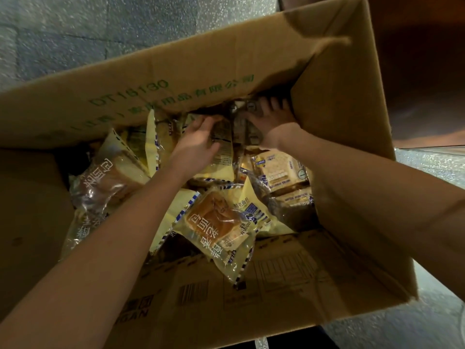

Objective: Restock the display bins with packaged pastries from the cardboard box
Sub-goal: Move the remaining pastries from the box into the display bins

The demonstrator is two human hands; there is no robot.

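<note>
1. The cardboard box (344, 117) stands open on a speckled grey floor (75, 34). Its far flap (125, 71) carries green print: "DT18130" above a line of Chinese characters ending "有限公司".
2. The near flap (276, 278) is folded out toward the viewer. It is printed with a barcode, ruled tables and the letters "GAN"; the rest is too faint to read.
3. Packaged pastries (251, 195) lie in a loose heap on the box bottom, in yellow wrappers edged with blue-and-white checks. The nearest packet (216, 222) lies face up with a brown bun showing through its window, and its large white characters include "老面包".
4. At the left, a clear-wrapped loaf (110, 180) shows "面包" in white. At the right, pale square packets (279, 170) sit against the right wall, their small print unreadable.
5. Two bare forearms reach across the heap and cover part of it. Both hands are at the far side of the box, in the shadow under the far flap.
6. The left hand (198, 139) grips an upright packet (224, 147), with the thumb on its back label and the fingers curled over its top edge. The label text is blurred.
7. The right hand (271, 117) is just beside it in the far right corner, fingers spread over dark packets (245, 133). The shade hides whether it holds one.
8. A dark brown surface (422, 71) rises beyond the right wall.
</note>
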